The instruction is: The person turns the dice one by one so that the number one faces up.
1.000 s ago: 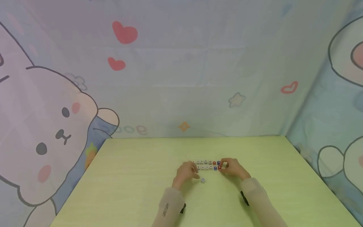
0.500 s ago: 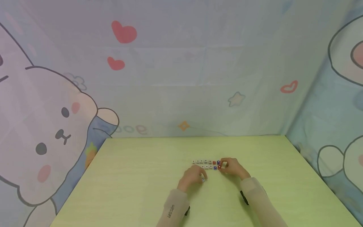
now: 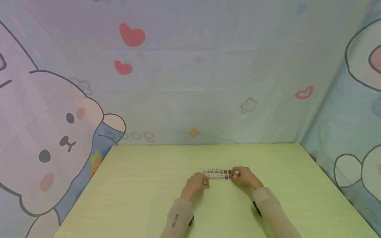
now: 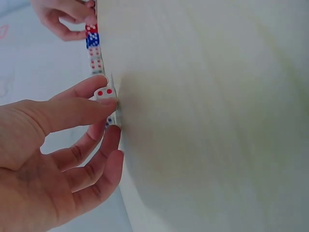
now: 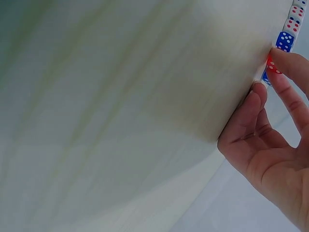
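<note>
In the left wrist view a white die with red dots is pinched between the thumb and fingers of my left hand. That hand hovers at the left end of the near row of dice, partly covering it. My right hand holds a red die with thumb and finger at the row's right end. Beside that red one sits a blue die, followed by several white dice. Behind lies a second row of white dice, ending in a red die and a blue die.
The dice stand on a yellow-green table. A cartoon-printed cloth hangs behind the table's back edge and along both sides.
The loose white die in front of the rows was picked up by my left hand, which reached right and then came back left with it. My right hand stays at the red die.
</note>
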The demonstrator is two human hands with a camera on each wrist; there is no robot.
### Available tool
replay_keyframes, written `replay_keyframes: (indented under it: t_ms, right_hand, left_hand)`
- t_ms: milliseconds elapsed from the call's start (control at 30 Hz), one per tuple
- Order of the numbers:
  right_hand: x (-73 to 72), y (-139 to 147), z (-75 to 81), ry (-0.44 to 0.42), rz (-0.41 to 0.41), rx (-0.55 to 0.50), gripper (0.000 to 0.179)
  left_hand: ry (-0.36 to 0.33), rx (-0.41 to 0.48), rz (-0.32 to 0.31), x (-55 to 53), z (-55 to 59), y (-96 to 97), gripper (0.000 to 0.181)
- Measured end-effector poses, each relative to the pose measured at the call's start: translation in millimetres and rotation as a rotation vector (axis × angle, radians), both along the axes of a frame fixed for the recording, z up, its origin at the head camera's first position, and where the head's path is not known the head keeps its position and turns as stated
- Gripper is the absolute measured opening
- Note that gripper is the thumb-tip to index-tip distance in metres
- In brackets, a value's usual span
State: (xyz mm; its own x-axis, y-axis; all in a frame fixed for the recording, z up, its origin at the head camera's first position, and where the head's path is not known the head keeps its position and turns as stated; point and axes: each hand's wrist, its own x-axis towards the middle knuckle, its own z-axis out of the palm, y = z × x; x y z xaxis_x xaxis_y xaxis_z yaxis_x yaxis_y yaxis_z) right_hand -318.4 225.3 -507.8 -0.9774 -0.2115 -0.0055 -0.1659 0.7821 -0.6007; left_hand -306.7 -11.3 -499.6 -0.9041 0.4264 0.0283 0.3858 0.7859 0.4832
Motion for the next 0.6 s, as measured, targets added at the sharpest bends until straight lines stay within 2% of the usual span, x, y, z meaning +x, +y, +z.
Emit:
replay_keyframes:
  t_ms: [233,433,600]
  right_hand:
    - [0.8,-1,0.6,-0.017,-0.02,-0.022,0.009]
    - [0.4,-1,0.1,-0.02,-0.011,-0.015,0.009]
    - [0.0,-1,-0.4,-0.013,-0.009,-0.01,0.01]
  left_hand:
    - [-0.003,0.075,0.042,-6.1,0.2,-19.5,0.03]
    - [-0.06,0.15,0.084,-8.4,-1.3,-26.8,0.028]
    - [-0.056,0.125,0.101,-10.0,-1.5,-26.0,0.023]
